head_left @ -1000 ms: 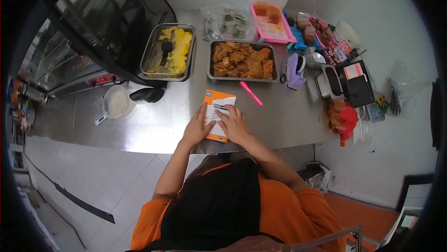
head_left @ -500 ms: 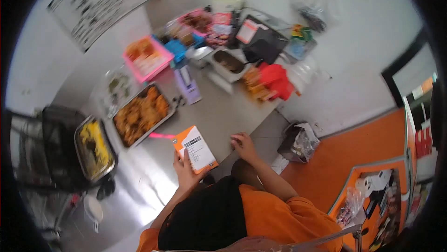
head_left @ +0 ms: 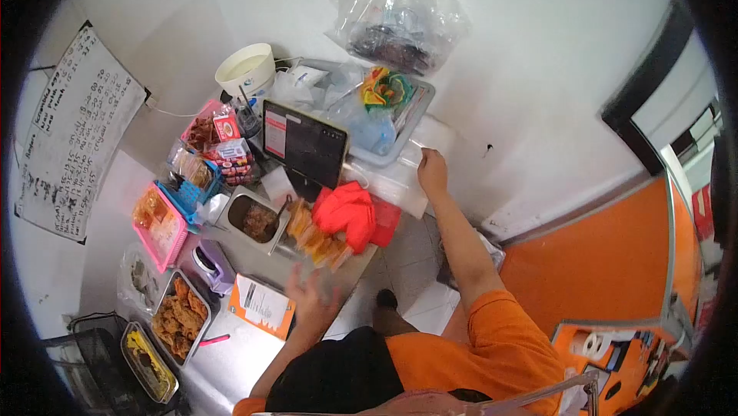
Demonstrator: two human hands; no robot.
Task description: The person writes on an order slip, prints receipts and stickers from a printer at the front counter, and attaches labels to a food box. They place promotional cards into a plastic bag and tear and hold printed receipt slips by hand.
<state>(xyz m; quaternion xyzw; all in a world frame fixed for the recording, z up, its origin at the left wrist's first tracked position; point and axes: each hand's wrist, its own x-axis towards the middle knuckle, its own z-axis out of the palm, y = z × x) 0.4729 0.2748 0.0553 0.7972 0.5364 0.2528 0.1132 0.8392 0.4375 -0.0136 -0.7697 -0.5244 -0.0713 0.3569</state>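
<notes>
Right hand [head_left: 433, 172] advanced, fingers curled, touching plastic [head_left: 435, 136]

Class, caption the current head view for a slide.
Right hand at the clear plastic, blurred left hand beside the orange-and-white pad.

- Right fingers [head_left: 430, 156]: curled, at clear plastic [head_left: 401, 187].
- Left fingers [head_left: 295, 281]: spread, blurred.
- Orange-and-white pad [head_left: 262, 305]: just beside left fingers.
- Red bundle [head_left: 344, 212]: between left and right fingers.
- Tablet [head_left: 304, 144]: left of right fingers.
</notes>
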